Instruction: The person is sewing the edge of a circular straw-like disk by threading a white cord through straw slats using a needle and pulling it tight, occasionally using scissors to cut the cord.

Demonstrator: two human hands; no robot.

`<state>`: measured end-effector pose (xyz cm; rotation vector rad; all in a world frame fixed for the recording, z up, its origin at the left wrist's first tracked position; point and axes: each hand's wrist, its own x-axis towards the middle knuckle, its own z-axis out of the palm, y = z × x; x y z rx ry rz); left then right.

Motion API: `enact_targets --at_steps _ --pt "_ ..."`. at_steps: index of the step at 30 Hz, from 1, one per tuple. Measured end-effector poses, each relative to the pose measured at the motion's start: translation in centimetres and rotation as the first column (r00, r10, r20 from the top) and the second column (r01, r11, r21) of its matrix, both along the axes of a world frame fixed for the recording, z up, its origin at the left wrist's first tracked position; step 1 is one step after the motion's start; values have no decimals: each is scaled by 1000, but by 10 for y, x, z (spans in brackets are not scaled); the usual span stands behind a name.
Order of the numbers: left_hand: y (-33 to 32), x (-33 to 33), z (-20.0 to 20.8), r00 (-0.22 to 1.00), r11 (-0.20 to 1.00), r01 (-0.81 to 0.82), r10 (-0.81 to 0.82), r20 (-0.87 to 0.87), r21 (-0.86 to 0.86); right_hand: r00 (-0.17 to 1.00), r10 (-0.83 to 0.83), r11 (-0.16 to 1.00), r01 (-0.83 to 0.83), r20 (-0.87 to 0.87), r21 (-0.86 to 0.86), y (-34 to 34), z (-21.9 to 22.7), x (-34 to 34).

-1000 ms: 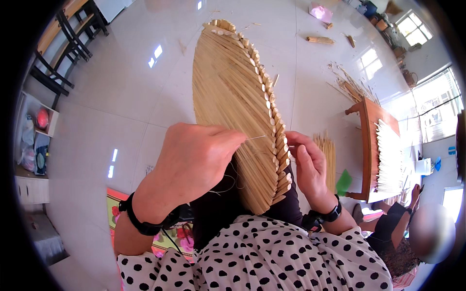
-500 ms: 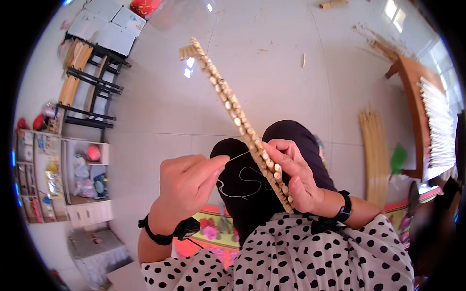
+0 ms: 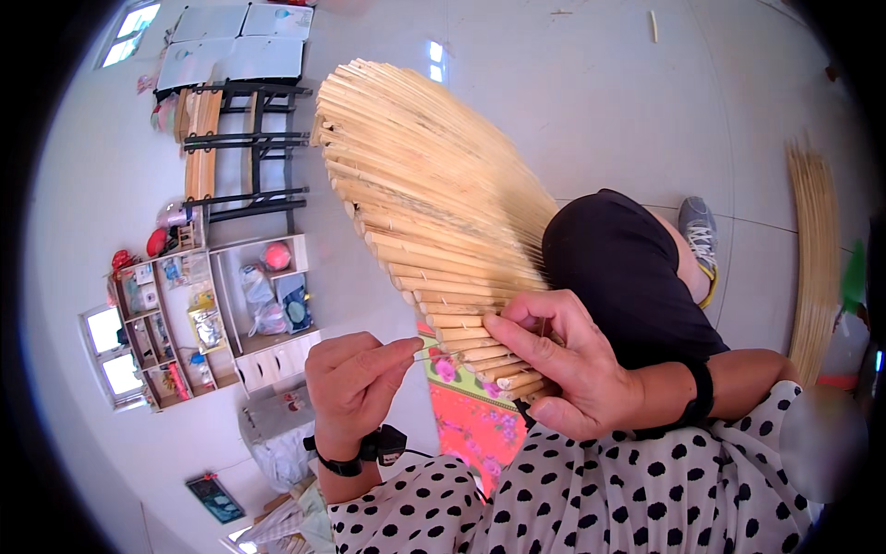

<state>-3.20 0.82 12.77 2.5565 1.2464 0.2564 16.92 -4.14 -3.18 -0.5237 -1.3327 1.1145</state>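
Note:
A mat of pale reed stalks (image 3: 434, 166), laid side by side and bound with thread stitches, stands tilted above my lap and fans out toward the far left. My right hand (image 3: 577, 369) grips its near end, with the fingers on the upper face and the thumb low by the last stalks. Just left of the stalk ends, my left hand (image 3: 355, 379) is closed in a pinch on a thin thread (image 3: 428, 356) that runs toward the mat. Whether a needle is on the thread is too small to tell.
A bundle of long stalks (image 3: 812, 268) lies on the floor at the right. A floral cloth (image 3: 471, 425) shows below the mat. At the left stand shelves (image 3: 171, 323) with small goods, a black-framed rack (image 3: 249, 143) and white cabinets (image 3: 235, 42).
The mat has turned from edge-on to showing its broad face. My view has swung left. My left hand stays pinched on the thread, now close to the stalk ends.

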Motion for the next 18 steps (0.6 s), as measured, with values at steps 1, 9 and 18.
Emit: enact_targets --at_steps 1,9,18 --pt "2 0 0 1000 1000 11 -11 -6 8 1000 7 1000 -7 -23 -8 0 -1 -1" --pt "3 1 -7 1000 999 -3 4 31 -33 997 42 999 -43 -57 -15 2 -2 1" --pt "3 8 -11 999 1000 8 -8 48 1 999 32 1000 -32 -27 1 4 3 4"
